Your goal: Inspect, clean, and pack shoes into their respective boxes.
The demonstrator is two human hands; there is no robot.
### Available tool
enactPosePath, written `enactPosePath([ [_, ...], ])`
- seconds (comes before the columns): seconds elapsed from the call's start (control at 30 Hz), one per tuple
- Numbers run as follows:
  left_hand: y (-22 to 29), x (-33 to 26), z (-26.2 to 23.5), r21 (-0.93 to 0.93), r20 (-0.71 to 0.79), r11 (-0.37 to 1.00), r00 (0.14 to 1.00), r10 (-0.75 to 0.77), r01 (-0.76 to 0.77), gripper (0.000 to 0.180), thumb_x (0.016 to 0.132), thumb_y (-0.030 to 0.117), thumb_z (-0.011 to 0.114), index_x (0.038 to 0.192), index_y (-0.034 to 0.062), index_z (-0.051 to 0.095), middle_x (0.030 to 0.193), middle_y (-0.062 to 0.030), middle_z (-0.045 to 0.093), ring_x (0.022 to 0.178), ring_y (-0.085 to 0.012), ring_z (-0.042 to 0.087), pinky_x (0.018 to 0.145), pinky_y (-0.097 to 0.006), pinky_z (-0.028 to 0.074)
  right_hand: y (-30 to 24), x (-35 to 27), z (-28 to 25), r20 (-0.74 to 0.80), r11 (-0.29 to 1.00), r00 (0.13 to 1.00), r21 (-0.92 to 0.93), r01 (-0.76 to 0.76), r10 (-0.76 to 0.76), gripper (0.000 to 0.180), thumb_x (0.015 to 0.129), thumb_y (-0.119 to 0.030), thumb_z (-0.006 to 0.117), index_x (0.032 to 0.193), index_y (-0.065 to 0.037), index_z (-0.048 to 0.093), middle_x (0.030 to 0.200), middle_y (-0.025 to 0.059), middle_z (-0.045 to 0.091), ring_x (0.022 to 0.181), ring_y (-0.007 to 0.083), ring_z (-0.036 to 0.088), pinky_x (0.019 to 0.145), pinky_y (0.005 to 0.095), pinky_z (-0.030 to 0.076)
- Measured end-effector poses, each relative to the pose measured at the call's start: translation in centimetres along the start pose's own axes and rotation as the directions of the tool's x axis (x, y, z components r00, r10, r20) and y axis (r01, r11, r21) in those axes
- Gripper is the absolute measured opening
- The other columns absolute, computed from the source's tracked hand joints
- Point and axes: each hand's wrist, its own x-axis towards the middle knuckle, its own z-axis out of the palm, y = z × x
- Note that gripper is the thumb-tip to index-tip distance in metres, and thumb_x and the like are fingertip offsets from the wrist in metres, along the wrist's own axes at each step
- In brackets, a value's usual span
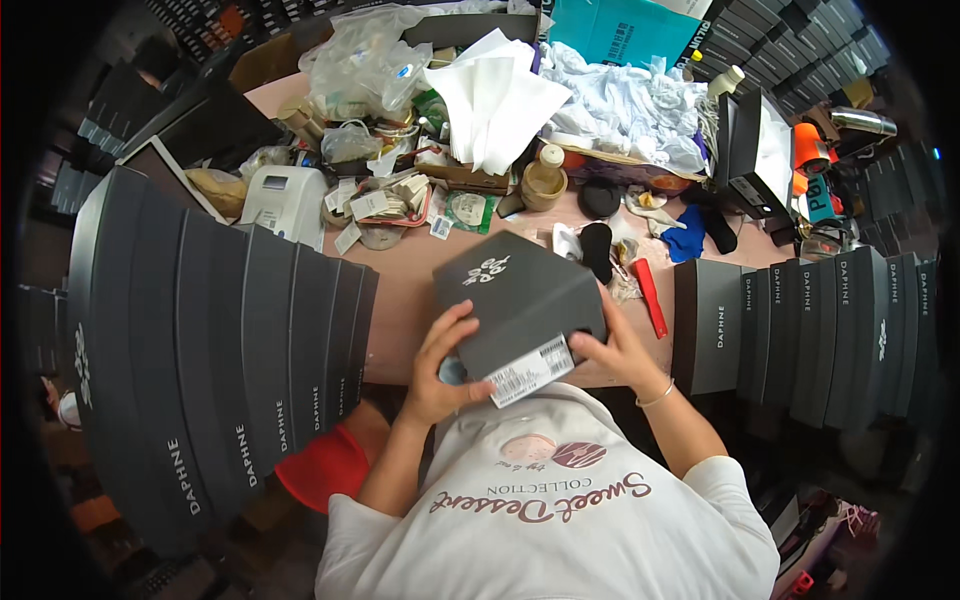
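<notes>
A dark grey shoebox [520,290] is held tilted in front of my chest, over the near edge of the pink table [400,330]. Its lid is on, with a pale printed mark on top and a white barcode label [532,372] on the end facing me. My left hand [440,365] grips the box's left side, thumb by the label's corner. On the other side my right hand [625,345] holds the right end, its thumb near a dark finger hole. Some fingers of the right hand are hidden behind the box.
Shoebox stacks rise at left [230,330] and right [800,330]. Behind my hands lie a red-handled tool [650,298], a blue cloth [684,236], a glue jar [543,180], a white label printer [285,205] and a basket of tags [385,203]. White paper sheets [497,100] and crumpled tissue [625,105] fill the back.
</notes>
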Motion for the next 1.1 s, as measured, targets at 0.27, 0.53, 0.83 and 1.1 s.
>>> enactPosePath([
  [0.27,-1.9,-5.3,2.3,0.251,0.082,0.832,0.845,-0.528,0.495,0.048,0.083,0.013,0.069,0.128,0.0048,0.055,0.133,-0.0129,0.051,0.12,-0.0235,0.051,0.1,-0.032,0.039,9.2,-7.4,4.0,0.022,0.966,0.999,-0.254,-0.043,0.05,0.064,0.086,-0.03,0.067,0.138,-0.003,0.039,0.13,0.0178,0.049,0.117,0.0245,0.051,0.091,0.0354,0.047],
  [0.53,-3.0,-3.1,13.4,0.112,0.239,0.994,0.971,-0.03,0.003,0.041,0.098,0.027,0.042,0.12,-0.0045,0.056,0.119,-0.0186,0.057,0.111,-0.0302,0.052,0.095,-0.039,0.039,6.1,-13.2,7.9,0.026,0.717,0.937,0.637,-0.285,0.349,0.024,0.095,-0.028,0.055,0.1,-0.004,0.059,0.083,-0.0006,0.058,0.07,0.0063,0.055,0.061,0.0208,0.047],
  [0.83,-4.1,-7.5,14.3,0.336,0.052,0.936,0.99,-0.129,0.105,0.052,0.086,0.006,0.062,0.134,0.0006,0.043,0.131,-0.0154,0.045,0.116,-0.0279,0.05,0.098,-0.038,0.041,16.4,-34.1,-4.6,-0.265,0.538,0.491,0.614,-0.578,0.83,0.017,0.088,-0.022,0.062,0.096,-0.006,0.063,0.083,0.0018,0.062,0.073,0.0115,0.061,0.06,0.0268,0.055],
  [1.1,-10.9,-8.1,4.8,0.454,-0.599,0.733,0.783,-0.171,0.507,0.08,0.085,0.033,0.067,0.144,0.0004,0.025,0.146,-0.0246,0.028,0.136,-0.0357,0.027,0.111,-0.042,0.024,29.8,-45.5,-22.2,-0.393,0.29,0.078,0.516,-0.806,0.916,0.041,0.09,-0.038,0.06,0.111,-0.003,0.057,0.082,0.0091,0.063,0.066,0.0188,0.065,0.052,0.0318,0.056],
])
